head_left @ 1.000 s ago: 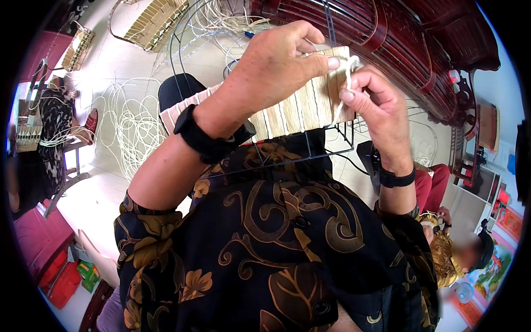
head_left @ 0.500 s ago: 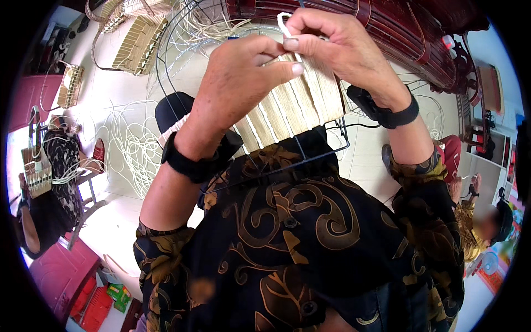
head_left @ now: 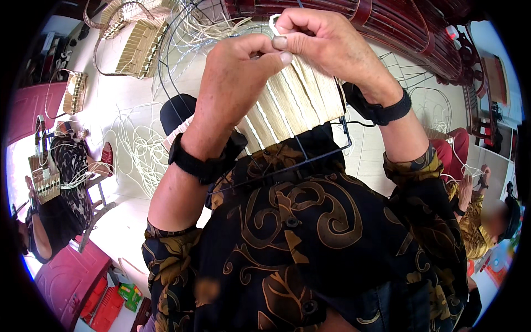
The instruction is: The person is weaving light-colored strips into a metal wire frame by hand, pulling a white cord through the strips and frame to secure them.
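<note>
A pale fibre panel [head_left: 279, 110] with rows of twisted white cord stands against a black wire frame [head_left: 310, 159] before my body. My right hand [head_left: 332, 47] is closed at the panel's far edge, thumb against bent forefinger, pinching a white cord [head_left: 272, 23] whose loop sticks up past the fingers. Right beside it, my left hand [head_left: 229, 77] is closed too, thumb tip nearly touching the right thumb, on the same cord. The fingertips partly hide the cord and the panel's upper edge. Both wrists wear black straps.
Loose pale cord [head_left: 141, 149] lies tangled on the floor at left. Unfinished baskets [head_left: 138, 47] stand far left, near a dark red wooden bench [head_left: 398, 27] at the back. One person [head_left: 72, 171] sits at left with a basket; another [head_left: 470, 205] handles cord at right.
Both hands have shifted slightly left along the panel's far edge, still pinched together with the cord loop up. At right, the other person's hands have moved, with cord now stretched near them.
</note>
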Demonstrator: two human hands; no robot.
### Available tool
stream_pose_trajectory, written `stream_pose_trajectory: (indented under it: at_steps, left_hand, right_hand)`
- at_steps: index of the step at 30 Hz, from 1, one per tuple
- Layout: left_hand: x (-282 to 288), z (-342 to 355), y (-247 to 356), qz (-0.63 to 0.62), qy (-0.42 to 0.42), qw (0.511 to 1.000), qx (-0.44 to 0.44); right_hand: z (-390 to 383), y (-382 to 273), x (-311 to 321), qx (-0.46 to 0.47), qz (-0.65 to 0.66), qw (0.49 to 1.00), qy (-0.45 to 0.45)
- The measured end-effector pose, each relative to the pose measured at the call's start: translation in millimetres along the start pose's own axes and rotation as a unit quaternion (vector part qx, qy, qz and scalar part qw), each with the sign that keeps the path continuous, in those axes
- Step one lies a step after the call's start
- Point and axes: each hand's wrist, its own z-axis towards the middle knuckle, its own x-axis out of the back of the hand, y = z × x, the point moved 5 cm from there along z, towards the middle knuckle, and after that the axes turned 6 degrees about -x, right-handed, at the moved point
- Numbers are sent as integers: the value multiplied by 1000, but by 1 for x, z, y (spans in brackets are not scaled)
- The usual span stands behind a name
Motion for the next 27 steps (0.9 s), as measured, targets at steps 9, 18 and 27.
stream_pose_trajectory:
  at_steps: [9,18,27]
  left_hand:
    - [3,-1,3,37,-59,997,34]
    - [0,-3,1,36,-39,998,22]
    - [64,-32,48,-26,118,992,-30]
  right_hand:
    - [-3,-4,0,-86,35,996,-6]
    - [0,15,0,-45,-32,998,-26]
    - [12,30,3,-43,-29,998,-22]
